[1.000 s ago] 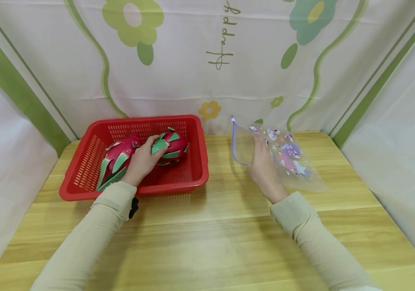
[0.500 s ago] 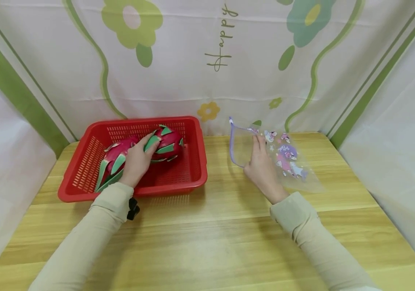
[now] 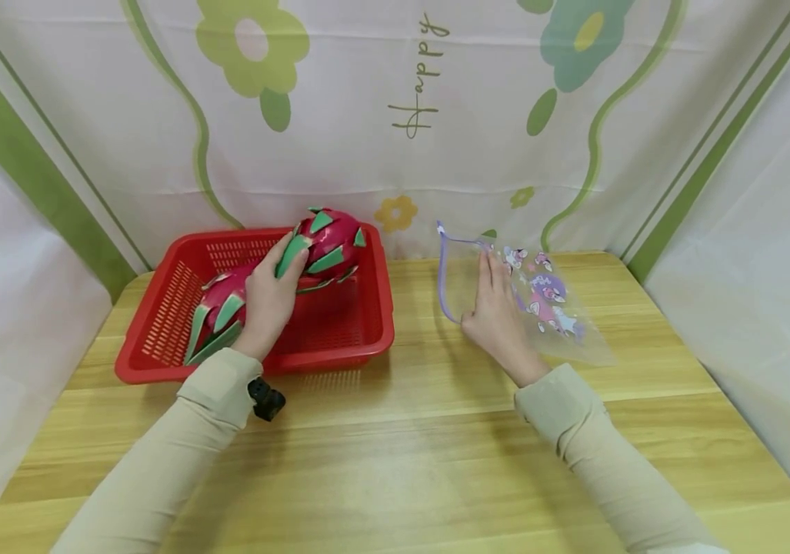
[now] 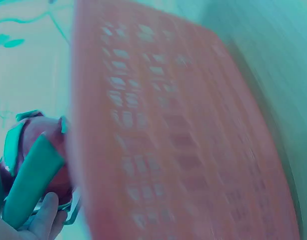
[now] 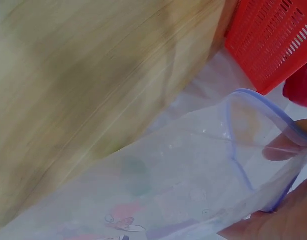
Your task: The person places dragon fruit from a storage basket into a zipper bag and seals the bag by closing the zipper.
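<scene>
My left hand grips a dragon fruit with red skin and green scales, held up at the basket's back rim. The left wrist view shows the same dragon fruit at far left, with fingertips against it. A second dragon fruit lies in the red plastic basket, partly behind the left hand. On the right, my right hand holds a clear zip bag with a purple edge and cartoon prints. The right wrist view shows the bag's mouth gaping, with fingers at its edge.
The basket stands at the back left of the wooden table. Behind the table hangs a white cloth with printed flowers; more cloth closes off both sides. A small black device sits at the left wrist.
My left hand has raised the dragon fruit from inside the basket up to its back rim, most of it within the last half second. The right hand and bag have barely shifted.
</scene>
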Motion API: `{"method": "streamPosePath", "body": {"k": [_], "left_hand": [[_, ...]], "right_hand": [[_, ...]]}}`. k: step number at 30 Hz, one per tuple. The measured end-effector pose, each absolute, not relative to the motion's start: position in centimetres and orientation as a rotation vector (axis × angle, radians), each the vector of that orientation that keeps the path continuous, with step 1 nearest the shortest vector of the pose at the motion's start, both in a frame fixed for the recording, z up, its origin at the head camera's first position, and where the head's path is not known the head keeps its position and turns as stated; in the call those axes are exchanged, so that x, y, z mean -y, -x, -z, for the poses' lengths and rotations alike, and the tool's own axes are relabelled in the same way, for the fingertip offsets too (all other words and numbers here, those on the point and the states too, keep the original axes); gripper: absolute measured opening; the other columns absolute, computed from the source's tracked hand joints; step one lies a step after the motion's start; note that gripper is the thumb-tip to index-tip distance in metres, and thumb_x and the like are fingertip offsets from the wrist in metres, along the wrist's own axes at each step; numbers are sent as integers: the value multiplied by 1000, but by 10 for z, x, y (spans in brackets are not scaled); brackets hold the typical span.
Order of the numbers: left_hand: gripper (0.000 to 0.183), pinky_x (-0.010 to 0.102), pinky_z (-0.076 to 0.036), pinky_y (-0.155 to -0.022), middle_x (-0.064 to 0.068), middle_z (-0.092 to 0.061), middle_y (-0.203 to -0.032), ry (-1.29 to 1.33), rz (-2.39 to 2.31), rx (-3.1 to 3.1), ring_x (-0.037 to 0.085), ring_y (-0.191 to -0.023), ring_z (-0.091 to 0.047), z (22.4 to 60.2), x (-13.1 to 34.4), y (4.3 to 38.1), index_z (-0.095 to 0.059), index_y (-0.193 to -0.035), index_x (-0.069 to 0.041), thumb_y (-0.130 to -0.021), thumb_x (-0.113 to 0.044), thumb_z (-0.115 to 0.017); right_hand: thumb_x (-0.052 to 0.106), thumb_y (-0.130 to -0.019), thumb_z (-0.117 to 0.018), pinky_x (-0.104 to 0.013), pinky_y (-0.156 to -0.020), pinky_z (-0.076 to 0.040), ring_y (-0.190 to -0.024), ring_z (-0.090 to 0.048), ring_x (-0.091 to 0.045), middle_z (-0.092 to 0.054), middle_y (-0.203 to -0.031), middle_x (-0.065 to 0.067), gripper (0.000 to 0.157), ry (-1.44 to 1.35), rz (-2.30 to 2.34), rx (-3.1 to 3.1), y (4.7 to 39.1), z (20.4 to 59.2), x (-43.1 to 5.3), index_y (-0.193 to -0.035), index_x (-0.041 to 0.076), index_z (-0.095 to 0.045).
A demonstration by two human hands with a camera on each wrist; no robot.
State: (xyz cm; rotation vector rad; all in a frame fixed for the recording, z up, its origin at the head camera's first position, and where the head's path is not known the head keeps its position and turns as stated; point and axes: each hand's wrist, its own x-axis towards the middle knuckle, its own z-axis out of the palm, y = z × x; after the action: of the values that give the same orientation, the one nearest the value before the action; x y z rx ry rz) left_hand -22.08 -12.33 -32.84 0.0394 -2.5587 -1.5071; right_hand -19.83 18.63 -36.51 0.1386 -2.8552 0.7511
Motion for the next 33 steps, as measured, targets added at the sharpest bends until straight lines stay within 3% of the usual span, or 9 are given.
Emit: {"method": "streamPosePath", "body": {"k": [8,18,23,29,33], "left_hand": [[57,44,-39,-110,3,-41,-151,73,1649,2459,23,-133,-45,317,98,210,-37,-147,-30,-96,-51,-47],[54,45,-46,-100,11,-41,-143,178,1703,2510,26,-123,-44,315,67,203,-41,-145,-24,-96,-43,-52],[52,45,-47,-100,13,-43,-141,227,1729,2571,27,-123,-45,316,52,202,-43,-145,-23,-96,-40,-53],[51,43,-51,-96,10,-47,-138,248,1791,2617,26,-120,-49,320,36,201,-45,-143,-26,-95,-41,-55],[50,44,-53,-94,9,-52,-139,255,1898,2606,27,-114,-57,322,28,202,-46,-143,-26,-96,-40,-55]], "right_hand": [[-4,-70,-58,-55,-118,-17,-147,-8,-43,-1,-160,-21,100,-129,-779,2838,197,364,-187,-152,-2,-1],[-7,-67,-56,-53,-118,-20,-148,-8,-40,3,-161,-19,102,-132,-844,2809,196,360,-189,-152,-3,0],[-9,-68,-53,-53,-116,-26,-147,-10,-40,2,-160,-20,99,-147,-863,2783,196,360,-188,-151,-5,-1],[-7,-67,-52,-55,-102,-42,-145,-16,-41,-3,-159,-22,97,-187,-909,2720,196,361,-184,-151,-5,-4],[-6,-68,-53,-55,-103,-41,-146,-16,-41,-3,-160,-20,96,-225,-938,2687,195,360,-183,-151,-4,-5]]}}
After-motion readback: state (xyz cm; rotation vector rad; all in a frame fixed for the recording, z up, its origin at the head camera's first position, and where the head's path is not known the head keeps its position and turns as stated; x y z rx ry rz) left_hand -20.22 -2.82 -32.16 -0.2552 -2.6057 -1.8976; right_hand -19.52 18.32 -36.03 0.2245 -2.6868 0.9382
